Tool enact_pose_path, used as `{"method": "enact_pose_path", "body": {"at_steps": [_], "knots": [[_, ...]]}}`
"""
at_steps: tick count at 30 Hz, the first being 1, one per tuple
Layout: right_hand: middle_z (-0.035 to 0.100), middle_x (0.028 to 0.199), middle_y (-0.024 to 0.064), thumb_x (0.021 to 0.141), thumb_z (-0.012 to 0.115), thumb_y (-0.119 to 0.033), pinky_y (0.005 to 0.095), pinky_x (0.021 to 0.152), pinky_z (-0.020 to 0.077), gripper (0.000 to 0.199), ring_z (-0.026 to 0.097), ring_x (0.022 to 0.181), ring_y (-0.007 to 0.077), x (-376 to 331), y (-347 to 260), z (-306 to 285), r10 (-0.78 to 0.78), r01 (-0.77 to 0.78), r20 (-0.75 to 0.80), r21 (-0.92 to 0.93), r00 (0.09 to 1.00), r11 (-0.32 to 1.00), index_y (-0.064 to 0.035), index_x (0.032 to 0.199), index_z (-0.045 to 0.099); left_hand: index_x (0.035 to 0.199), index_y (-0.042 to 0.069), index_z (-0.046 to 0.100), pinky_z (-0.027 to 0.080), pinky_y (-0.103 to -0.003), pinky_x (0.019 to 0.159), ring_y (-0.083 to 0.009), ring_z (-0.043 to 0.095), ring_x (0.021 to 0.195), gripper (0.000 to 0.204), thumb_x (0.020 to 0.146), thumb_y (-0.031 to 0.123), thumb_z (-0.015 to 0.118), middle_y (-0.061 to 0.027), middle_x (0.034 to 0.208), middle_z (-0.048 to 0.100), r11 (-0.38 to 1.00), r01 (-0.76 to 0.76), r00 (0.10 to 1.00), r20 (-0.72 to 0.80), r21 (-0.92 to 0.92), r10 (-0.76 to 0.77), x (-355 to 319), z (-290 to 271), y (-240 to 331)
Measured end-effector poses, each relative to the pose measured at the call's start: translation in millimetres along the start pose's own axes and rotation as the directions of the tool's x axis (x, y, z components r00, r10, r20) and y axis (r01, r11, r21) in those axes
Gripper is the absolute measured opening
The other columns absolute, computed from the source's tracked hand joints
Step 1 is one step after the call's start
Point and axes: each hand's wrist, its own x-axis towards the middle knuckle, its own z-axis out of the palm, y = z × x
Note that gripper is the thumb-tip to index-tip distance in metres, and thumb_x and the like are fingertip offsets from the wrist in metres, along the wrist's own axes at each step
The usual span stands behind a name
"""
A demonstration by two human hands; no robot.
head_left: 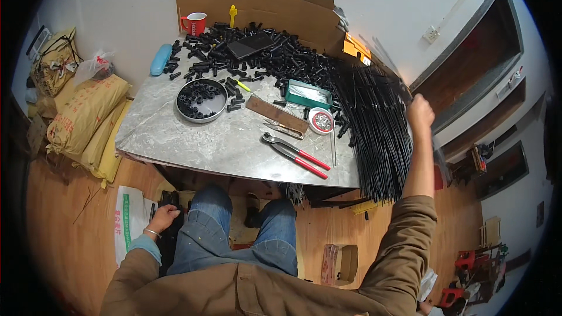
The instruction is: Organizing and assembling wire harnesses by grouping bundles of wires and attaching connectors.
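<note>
My right hand (420, 116) is closed in a fist beside the right edge of a thick bundle of thin black rods (377, 134). Whatever it may hold is hidden by the fingers. Low on the left, my left hand (164, 220) has its fingers curled together next to a black item (171, 240) by my thigh; I cannot make out what is in them. Red-handled pincers (297, 157) lie near the table's front edge. A round metal tin (202, 118) holds small black round parts, and a heap of black tubular pieces (293, 52) covers the back.
On the grey table (158, 134) are a white bowl (321, 132) of small metal bits, a green box (308, 100), a brown bar (275, 114), a red mug (196, 23) and a blue case (160, 59). Cardboard (263, 6) stands behind. Yellow sacks (88, 117) are stacked left.
</note>
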Motion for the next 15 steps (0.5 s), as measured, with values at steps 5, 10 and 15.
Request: {"method": "enact_pose_path", "body": {"at_steps": [5,10,15], "knots": [[0.065,0.086,0.0222,0.089,0.054,-0.023,0.0525,0.07,0.0473,0.019,0.061,0.084,0.0435,-7,-42,-130,-0.173,0.186,-0.168,0.066,0.971,0.98,-0.0041,0.091,0.054,0.107,-0.003,0.064,0.05,-0.027,0.074,-0.0152,0.064,0.085,0.028,0.093,0.022,0.057,-0.0097,0.095,0.068,0.95,-0.064,0.929,0.33,-0.306,0.169,-24,-26,121],[0.063,0.081,0.0227,0.087,0.057,-0.021,0.0505,0.069,0.0469,0.021,0.062,0.083,0.0412,-65,-97,-190,-0.406,0.412,-0.087,0.064,0.91,0.909,-0.0005,0.087,0.054,0.118,-0.003,0.059,0.051,-0.033,0.088,-0.0213,0.065,0.098,0.037,0.1,0.027,0.045,-0.0119,0.105,0.066,0.725,-0.114,0.412,0.632,-0.679,0.656,-103,-28,361],[0.063,0.075,0.0204,0.084,0.062,-0.015,0.0476,0.065,0.048,0.017,0.062,0.075,0.04,-122,-136,-225,-0.562,0.564,-0.072,0.192,0.824,0.803,-0.0025,0.085,0.052,0.128,0.001,0.049,0.047,-0.032,0.089,-0.0167,0.057,0.106,0.061,0.093,0.051,0.05,-0.009,0.113,0.06,0.409,-0.034,0.499,0.339,-0.912,0.797,-138,13,462]]}}
